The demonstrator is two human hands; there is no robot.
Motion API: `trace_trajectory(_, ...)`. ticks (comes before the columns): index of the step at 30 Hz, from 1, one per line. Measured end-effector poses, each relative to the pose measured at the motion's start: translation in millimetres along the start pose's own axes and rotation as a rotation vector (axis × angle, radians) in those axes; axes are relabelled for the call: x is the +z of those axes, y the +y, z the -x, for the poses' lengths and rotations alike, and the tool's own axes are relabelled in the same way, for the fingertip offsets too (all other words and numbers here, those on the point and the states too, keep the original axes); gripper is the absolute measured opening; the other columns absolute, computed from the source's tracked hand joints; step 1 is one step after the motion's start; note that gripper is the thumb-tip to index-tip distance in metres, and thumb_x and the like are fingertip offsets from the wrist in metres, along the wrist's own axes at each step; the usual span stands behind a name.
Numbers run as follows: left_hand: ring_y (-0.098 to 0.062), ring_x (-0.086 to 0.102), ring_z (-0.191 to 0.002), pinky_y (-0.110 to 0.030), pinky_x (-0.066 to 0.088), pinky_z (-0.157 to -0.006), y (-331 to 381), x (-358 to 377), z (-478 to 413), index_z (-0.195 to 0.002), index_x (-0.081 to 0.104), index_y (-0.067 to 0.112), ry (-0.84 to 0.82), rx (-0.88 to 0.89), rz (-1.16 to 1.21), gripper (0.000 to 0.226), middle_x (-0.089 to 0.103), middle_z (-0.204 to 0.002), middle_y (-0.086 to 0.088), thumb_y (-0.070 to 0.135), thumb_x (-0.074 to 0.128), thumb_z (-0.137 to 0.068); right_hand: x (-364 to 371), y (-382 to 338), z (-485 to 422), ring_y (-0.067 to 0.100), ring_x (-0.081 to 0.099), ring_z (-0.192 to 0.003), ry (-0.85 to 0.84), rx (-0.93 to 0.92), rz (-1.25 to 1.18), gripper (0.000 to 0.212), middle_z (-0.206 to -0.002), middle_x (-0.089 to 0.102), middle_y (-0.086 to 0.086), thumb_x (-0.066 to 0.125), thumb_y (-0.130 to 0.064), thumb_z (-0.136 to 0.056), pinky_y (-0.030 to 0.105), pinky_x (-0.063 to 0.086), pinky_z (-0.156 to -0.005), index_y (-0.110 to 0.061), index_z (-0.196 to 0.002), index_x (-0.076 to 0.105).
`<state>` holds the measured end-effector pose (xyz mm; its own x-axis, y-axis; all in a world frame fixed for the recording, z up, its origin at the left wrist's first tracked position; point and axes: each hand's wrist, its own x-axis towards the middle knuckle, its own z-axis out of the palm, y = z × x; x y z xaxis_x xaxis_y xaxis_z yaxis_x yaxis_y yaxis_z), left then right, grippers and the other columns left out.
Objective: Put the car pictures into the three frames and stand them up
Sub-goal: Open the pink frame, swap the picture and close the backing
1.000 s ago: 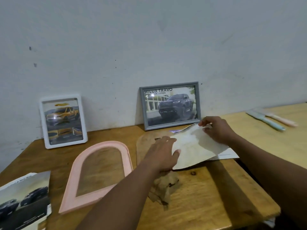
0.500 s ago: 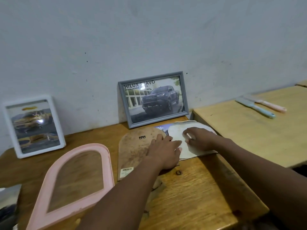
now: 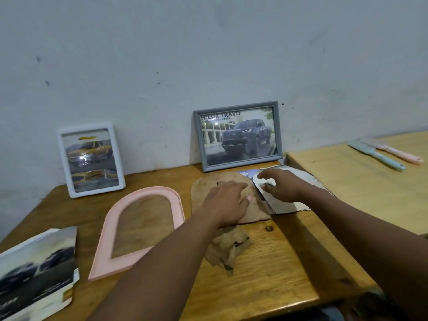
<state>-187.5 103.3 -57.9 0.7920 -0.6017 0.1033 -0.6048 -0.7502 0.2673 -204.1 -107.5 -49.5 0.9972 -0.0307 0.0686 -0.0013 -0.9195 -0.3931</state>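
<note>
A white frame (image 3: pixel 91 158) with a yellow car picture and a grey frame (image 3: pixel 238 135) with a dark truck picture stand against the wall. The pink arched frame (image 3: pixel 139 230) lies flat, with no picture in it. Its brown arched backing board (image 3: pixel 203 193) lies to its right under my left hand (image 3: pixel 228 202), palm down. My right hand (image 3: pixel 281 185) pinches the edge of an arch-cut white sheet (image 3: pixel 301 184) lying face down beside the board. A blue-printed paper (image 3: pixel 247 172) peeks from beneath.
A car brochure (image 3: pixel 37 272) lies at the table's front left. Crumpled brown paper (image 3: pixel 228 249) sits below my left hand. On the lighter table (image 3: pixel 361 188) to the right lie two knives, blue (image 3: pixel 376 157) and pink (image 3: pixel 393 152).
A second ago my right hand held the white sheet lifted off the table; it now lies flat beside the backing board. My left hand stayed on the board. The camera shifted.
</note>
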Motion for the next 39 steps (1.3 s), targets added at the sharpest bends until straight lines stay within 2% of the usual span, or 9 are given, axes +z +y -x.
trace_trajectory(3,-0.026,0.037,-0.143,-0.045,0.034,-0.115,-27,-23,26,-0.154,0.039,0.028,0.007,-0.084,-0.004,0.055,0.043,-0.158,-0.002,0.045,0.045,-0.103,4,-44,-4,0.018,0.059,-0.113,-0.038,-0.064,-0.029,0.036,-0.13,0.062,0.001,0.061,-0.028,-0.095,0.03,0.049,-0.092,-0.023,-0.131,0.058)
trace_trajectory(7,-0.026,0.038,-0.143,-0.047,0.036,-0.114,-70,-47,73,-0.154,0.039,0.031,0.048,-0.23,0.002,0.056,0.043,-0.158,-0.001,0.044,0.051,-0.101,25,-111,-6,0.016,0.06,-0.107,-0.066,-0.164,-0.031,0.03,-0.123,0.065,0.0,0.064,-0.028,-0.093,0.034,0.052,-0.093,-0.022,-0.123,0.063)
trace_trajectory(12,-0.022,0.049,-0.136,-0.044,0.04,-0.111,-115,-52,121,-0.15,0.043,0.037,0.124,-0.404,0.028,0.052,0.051,-0.151,0.005,0.042,0.056,-0.1,60,-171,-9,0.018,0.057,-0.112,-0.085,-0.117,0.003,0.038,-0.127,0.059,-0.001,0.067,-0.031,-0.09,0.036,0.051,-0.094,-0.026,-0.126,0.059)
trace_trajectory(19,-0.021,0.046,-0.139,-0.042,0.036,-0.114,-120,-40,121,-0.148,0.048,0.032,0.142,-0.355,0.103,0.05,0.052,-0.15,0.004,0.04,0.056,-0.1,83,-155,-3,0.024,0.054,-0.112,-0.082,0.05,0.129,0.05,-0.13,0.056,0.002,0.061,-0.055,-0.085,0.048,0.048,-0.096,-0.032,-0.128,0.054)
trace_trajectory(26,-0.025,0.043,-0.138,-0.048,0.04,-0.111,-107,-25,107,-0.151,0.042,0.033,0.066,-0.305,0.068,0.053,0.05,-0.151,-0.001,0.045,0.052,-0.101,87,-156,-1,0.025,0.051,-0.118,-0.079,0.041,0.162,0.045,-0.133,0.053,0.003,0.056,-0.055,-0.091,0.05,0.045,-0.1,-0.031,-0.128,0.055)
trace_trajectory(28,-0.023,0.045,-0.137,-0.047,0.04,-0.112,-110,-29,112,-0.151,0.042,0.034,0.091,-0.305,0.072,0.052,0.05,-0.151,0.001,0.044,0.052,-0.101,85,-169,-3,0.025,0.051,-0.12,-0.084,0.027,0.117,0.043,-0.134,0.053,0.002,0.06,-0.05,-0.09,0.049,0.045,-0.1,-0.031,-0.129,0.055)
trace_trajectory(33,-0.021,0.042,-0.14,-0.044,0.036,-0.115,-139,-54,144,-0.149,0.044,0.033,0.171,-0.38,0.04,0.05,0.047,-0.153,0.005,0.038,0.055,-0.101,93,-232,-12,0.02,0.058,-0.109,-0.096,-0.122,-0.059,0.038,-0.127,0.061,0.0,0.065,-0.035,-0.092,0.039,0.053,-0.093,-0.026,-0.128,0.058)
trace_trajectory(36,-0.022,0.043,-0.139,-0.044,0.04,-0.113,-169,-74,180,-0.151,0.041,0.033,0.192,-0.533,-0.013,0.051,0.045,-0.156,0.003,0.041,0.053,-0.102,112,-283,-9,0.017,0.061,-0.104,-0.117,-0.198,-0.122,0.036,-0.125,0.064,-0.001,0.066,-0.03,-0.093,0.035,0.055,-0.091,-0.026,-0.128,0.058)
trace_trajectory(39,-0.024,0.044,-0.14,-0.045,0.038,-0.113,-205,-85,227,-0.15,0.043,0.028,0.251,-0.687,-0.061,0.05,0.045,-0.156,-0.001,0.043,0.051,-0.102,135,-332,-1,0.015,0.062,-0.097,-0.142,-0.286,-0.121,0.039,-0.125,0.065,-0.003,0.065,-0.032,-0.093,0.029,0.054,-0.08,-0.029,-0.131,0.055)
